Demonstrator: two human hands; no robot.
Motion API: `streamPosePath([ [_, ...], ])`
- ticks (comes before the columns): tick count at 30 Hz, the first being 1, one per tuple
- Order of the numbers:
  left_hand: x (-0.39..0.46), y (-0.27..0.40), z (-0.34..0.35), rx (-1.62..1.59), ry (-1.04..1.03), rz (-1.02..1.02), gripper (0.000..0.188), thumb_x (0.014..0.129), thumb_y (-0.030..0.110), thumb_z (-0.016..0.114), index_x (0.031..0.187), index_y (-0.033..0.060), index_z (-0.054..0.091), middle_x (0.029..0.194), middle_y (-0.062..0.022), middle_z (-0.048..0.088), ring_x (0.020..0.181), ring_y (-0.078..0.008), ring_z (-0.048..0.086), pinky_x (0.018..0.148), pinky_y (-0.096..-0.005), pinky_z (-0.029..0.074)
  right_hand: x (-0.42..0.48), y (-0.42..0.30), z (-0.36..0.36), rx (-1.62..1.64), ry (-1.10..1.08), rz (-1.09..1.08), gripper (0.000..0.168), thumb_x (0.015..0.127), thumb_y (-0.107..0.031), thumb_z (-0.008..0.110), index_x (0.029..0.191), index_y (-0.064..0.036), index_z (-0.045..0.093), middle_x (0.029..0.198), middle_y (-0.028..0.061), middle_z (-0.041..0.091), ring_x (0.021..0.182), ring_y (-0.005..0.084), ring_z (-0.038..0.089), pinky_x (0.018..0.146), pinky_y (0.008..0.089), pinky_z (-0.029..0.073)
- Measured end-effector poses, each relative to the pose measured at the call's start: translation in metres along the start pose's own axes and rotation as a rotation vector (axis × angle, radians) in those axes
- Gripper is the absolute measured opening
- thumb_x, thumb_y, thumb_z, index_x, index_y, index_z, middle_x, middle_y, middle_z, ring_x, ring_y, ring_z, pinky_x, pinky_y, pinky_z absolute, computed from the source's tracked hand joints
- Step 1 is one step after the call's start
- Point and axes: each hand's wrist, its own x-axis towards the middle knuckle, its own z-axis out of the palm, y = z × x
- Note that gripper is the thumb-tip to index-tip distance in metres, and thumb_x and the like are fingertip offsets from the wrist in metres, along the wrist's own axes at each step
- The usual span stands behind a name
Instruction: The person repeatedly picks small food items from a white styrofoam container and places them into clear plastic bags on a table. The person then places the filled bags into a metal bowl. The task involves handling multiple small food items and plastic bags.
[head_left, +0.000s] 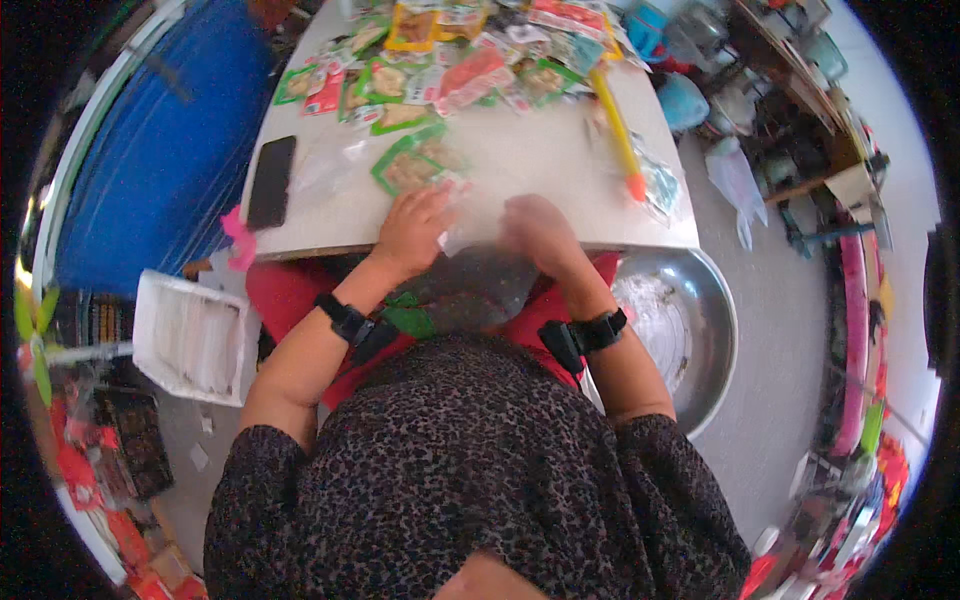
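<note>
My left hand (414, 229) is at the near edge of the white table, its fingers curled over a small packet (453, 186) with white and red print, largely covered. A pale corner shows by the thumb. Just beyond the fingertips lie green-edged snack packets (411, 166) with clear windows and light brown contents. My right hand (541, 231) is over the same edge, apart from the left one. Motion blurs its fingers, so whether they hold anything is unclear. Below the hands, a dark, shiny sheet or bag (480, 289) spans my lap.
Many colourful packets (472, 79) crowd the table's far end. A black phone (271, 182) lies left, a yellow stick with an orange tip (621, 139) right. A metal basin (675, 330) stands on the right, a white foam box (191, 337) on the left.
</note>
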Motion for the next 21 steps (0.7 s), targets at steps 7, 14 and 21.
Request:
streamPosePath([
  [7, 0.019, -0.001, -0.049, -0.178, 0.118, -0.016, 0.034, 0.063, -0.003, 0.043, 0.096, 0.0024, 0.048, 0.099, -0.0145, 0.048, 0.096, -0.0296, 0.044, 0.083, -0.0363, 0.034, -0.020, -0.035, 0.001, -0.790, 0.455, -0.804, 0.048, 0.059, -0.021, 0.063, 0.100, -0.005, 0.043, 0.096, 0.0140, 0.046, 0.093, 0.0284, 0.044, 0.077, 0.0369, 0.035],
  [14, 0.044, 0.034, -0.108, -0.600, -0.164, -0.225, 0.024, 0.075, 0.004, 0.043, 0.098, -0.0009, 0.047, 0.100, -0.0147, 0.049, 0.093, -0.0259, 0.047, 0.081, -0.0298, 0.034, -0.047, -0.096, 0.002, -0.927, 0.166, -0.798, 0.054, 0.057, -0.022, 0.063, 0.104, -0.008, 0.042, 0.105, 0.0130, 0.042, 0.101, 0.0258, 0.039, 0.083, 0.0424, 0.029],
  [21, 0.059, 0.063, -0.122, -0.943, -0.414, -0.056, 0.020, 0.077, 0.008, 0.044, 0.093, -0.0018, 0.049, 0.093, -0.0131, 0.051, 0.086, -0.0238, 0.049, 0.076, -0.0293, 0.037, -0.074, -0.111, -0.014, -0.936, 0.254, -0.953, 0.031, 0.063, -0.019, 0.058, 0.089, -0.007, 0.047, 0.081, 0.0120, 0.052, 0.079, 0.0284, 0.050, 0.066, 0.0380, 0.039],
])
